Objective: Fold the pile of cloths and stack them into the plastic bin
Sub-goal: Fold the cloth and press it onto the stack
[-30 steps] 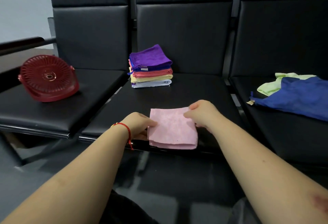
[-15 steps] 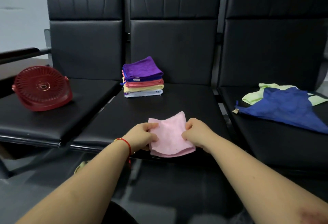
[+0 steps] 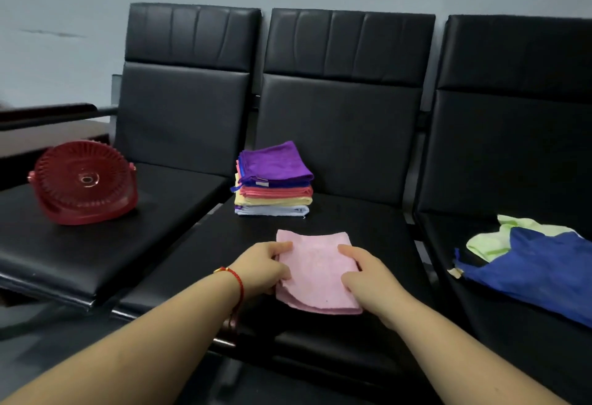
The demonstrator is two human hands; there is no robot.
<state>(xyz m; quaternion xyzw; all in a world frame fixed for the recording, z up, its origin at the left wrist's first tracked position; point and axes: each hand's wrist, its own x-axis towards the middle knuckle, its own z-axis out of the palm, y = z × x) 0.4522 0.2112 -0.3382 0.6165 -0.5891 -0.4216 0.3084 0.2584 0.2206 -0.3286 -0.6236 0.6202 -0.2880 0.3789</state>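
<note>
Both hands slid inward on the pink cloth (image 3: 315, 271); left hand (image 3: 264, 268) and right hand (image 3: 368, 276) pinch its sides on the seat (image 3: 368, 228). Loose layers may splay when lifted toward stack (image 3: 274, 180).

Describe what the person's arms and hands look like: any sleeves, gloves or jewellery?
Both forearms are bare, no sleeves or gloves in view. The left hand has a thin red cord bracelet with a small gold bead at the wrist. The right hand wears nothing.

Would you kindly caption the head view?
Both hands, left hand and right hand, grip a folded pink cloth on the seat.
</note>
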